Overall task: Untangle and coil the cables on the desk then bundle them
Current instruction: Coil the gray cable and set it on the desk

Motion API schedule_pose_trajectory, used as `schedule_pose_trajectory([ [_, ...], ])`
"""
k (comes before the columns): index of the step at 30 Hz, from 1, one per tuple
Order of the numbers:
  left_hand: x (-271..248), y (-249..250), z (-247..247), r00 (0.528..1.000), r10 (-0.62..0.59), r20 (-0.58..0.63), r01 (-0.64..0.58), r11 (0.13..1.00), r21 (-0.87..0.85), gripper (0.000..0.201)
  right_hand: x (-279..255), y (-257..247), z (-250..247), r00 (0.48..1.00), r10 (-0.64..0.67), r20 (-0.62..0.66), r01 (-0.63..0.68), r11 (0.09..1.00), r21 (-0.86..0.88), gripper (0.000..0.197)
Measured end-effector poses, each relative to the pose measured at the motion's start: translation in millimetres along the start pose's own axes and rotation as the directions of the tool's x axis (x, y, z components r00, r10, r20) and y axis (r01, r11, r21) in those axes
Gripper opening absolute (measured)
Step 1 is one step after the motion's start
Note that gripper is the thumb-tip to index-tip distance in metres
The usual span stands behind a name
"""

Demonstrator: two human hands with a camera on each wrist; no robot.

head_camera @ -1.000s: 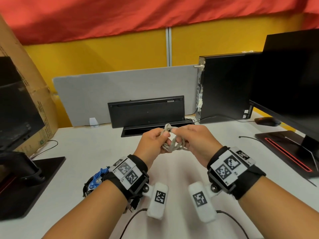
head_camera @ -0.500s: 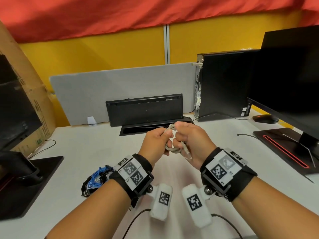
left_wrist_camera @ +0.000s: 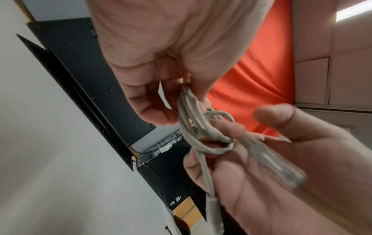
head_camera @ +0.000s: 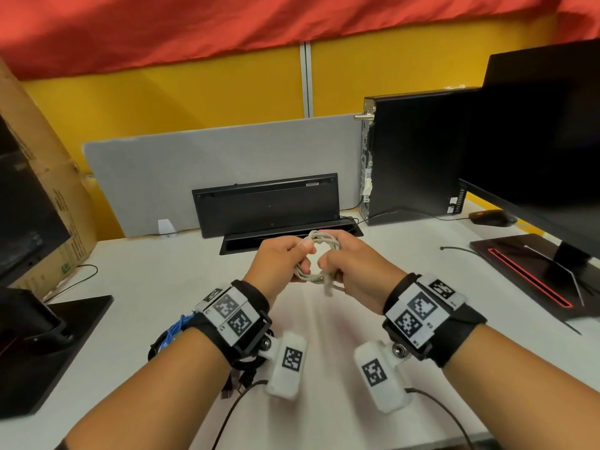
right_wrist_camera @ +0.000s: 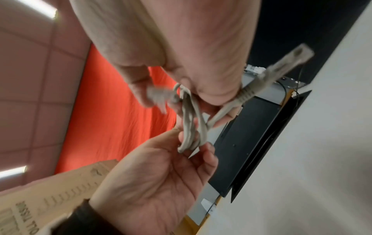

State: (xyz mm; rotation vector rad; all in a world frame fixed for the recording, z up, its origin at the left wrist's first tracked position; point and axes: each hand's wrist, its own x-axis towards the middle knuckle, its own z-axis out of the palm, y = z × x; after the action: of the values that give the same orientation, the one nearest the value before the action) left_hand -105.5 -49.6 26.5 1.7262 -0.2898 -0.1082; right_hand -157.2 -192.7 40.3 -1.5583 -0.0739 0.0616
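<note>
A small coil of grey cable (head_camera: 319, 258) is held above the white desk (head_camera: 146, 287) between both hands. My left hand (head_camera: 303, 258) pinches the coil's left side and my right hand (head_camera: 328, 263) grips its right side. One short end hangs below the right hand. In the left wrist view the grey cable (left_wrist_camera: 193, 127) loops round the fingers of both hands, and a clear plug (left_wrist_camera: 271, 160) lies across the right palm, blurred. In the right wrist view another plug (right_wrist_camera: 281, 66) sticks out past the right hand. A blue and black cable bundle (head_camera: 172, 332) lies on the desk under my left wrist.
A black keyboard (head_camera: 266, 203) stands on edge against a grey divider (head_camera: 194, 170). A black computer tower (head_camera: 418, 151), a mouse (head_camera: 492, 217) and a monitor (head_camera: 535, 141) on its stand fill the right. A cardboard box (head_camera: 42, 190) and another monitor base (head_camera: 48, 352) sit left.
The hands have drawn slightly apart and the grey coil now shows as an open ring between them. A loose end now hangs below the right hand.
</note>
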Motion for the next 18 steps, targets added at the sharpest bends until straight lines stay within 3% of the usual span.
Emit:
schedule_pose_trajectory([
  [2, 0, 1, 6, 1.0, 0.018, 0.012, -0.018, 0.999, 0.028, 0.027, -1, -3, 2, 1.0, 0.012, -0.01, -0.011, 0.997, 0.075, 0.033],
  [5, -1, -2, 13, 0.999, 0.007, 0.047, -0.009, 0.999, 0.04, 0.029, -3, 1, -4, 0.999, -0.023, 0.03, 0.023, 1.0, 0.012, 0.035],
  [9, 0, -6, 19, 0.999, -0.018, 0.044, 0.016, 0.999, 0.047, 0.029, -1, 13, -26, 0.996, 0.038, 0.079, -0.037, 0.999, -0.015, 0.049],
  [12, 3, -8, 25, 0.996, -0.077, 0.049, 0.079, 0.997, -0.023, 0.028, 6, 16, -44, 0.986, 0.118, 0.115, -0.107, 0.989, -0.1, 0.043],
  [16, 8, -7, 37, 0.991, -0.132, 0.02, 0.133, 0.981, -0.139, 0.018, 28, 16, -96, 0.966, 0.161, -0.201, -0.216, 0.932, -0.291, 0.038],
  [17, 9, -6, 41, 0.99, -0.138, 0.021, 0.139, 0.978, -0.155, 0.015, 33, 17, -115, 0.948, 0.148, -0.283, -0.266, 0.855, -0.445, 0.036],
  [18, 10, -6, 44, 0.99, -0.14, 0.027, 0.143, 0.977, -0.159, 0.014, 37, 18, -134, 0.924, 0.144, -0.355, -0.344, 0.716, -0.607, 0.037],
])
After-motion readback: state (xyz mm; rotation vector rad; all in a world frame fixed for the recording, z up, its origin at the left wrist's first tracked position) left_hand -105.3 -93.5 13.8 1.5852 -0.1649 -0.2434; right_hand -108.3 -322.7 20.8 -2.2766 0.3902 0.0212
